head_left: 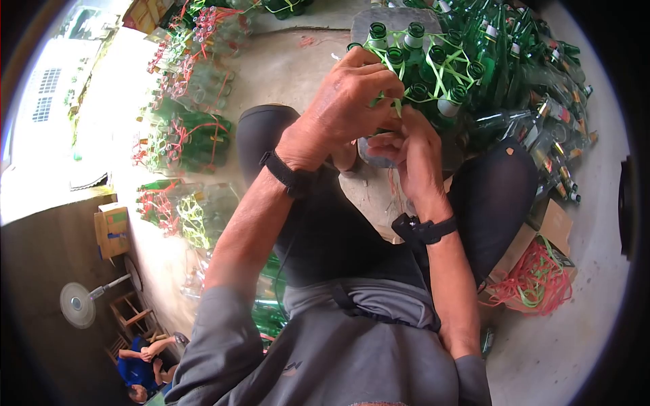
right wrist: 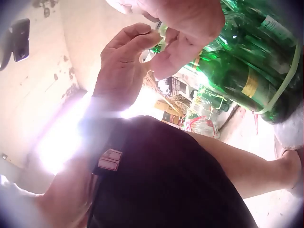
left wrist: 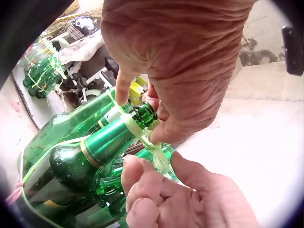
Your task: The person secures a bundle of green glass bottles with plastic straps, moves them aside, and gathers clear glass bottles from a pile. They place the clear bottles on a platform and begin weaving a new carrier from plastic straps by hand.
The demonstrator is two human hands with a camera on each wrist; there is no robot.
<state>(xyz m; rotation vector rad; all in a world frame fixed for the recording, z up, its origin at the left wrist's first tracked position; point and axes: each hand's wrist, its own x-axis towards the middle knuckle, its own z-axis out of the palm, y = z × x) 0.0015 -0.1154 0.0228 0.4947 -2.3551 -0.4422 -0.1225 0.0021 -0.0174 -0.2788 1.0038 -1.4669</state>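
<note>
A bundle of green glass bottles (head_left: 420, 68) stands between my knees, with pale green plastic strap (head_left: 443, 71) laced round the necks. My left hand (head_left: 355, 95) is at the near edge of the bundle, its fingers curled and pinching the strap beside a bottle mouth. Just below it, my right hand (head_left: 418, 152) pinches the strap's end between thumb and fingers. In the left wrist view a knotted piece of strap (left wrist: 154, 152) hangs at the neck of a green-foiled bottle (left wrist: 108, 142), between my left hand (left wrist: 175, 71) and right hand (left wrist: 185, 197). The left fingertips are partly hidden there.
Loose bottles (head_left: 542, 128) lie heaped on the right. A cardboard box (head_left: 555, 227) of red and green strap (head_left: 535, 277) sits by my right knee. More tied bottle bundles (head_left: 196, 142) line the left. A fan (head_left: 78, 304) and a seated person (head_left: 139, 369) are at lower left.
</note>
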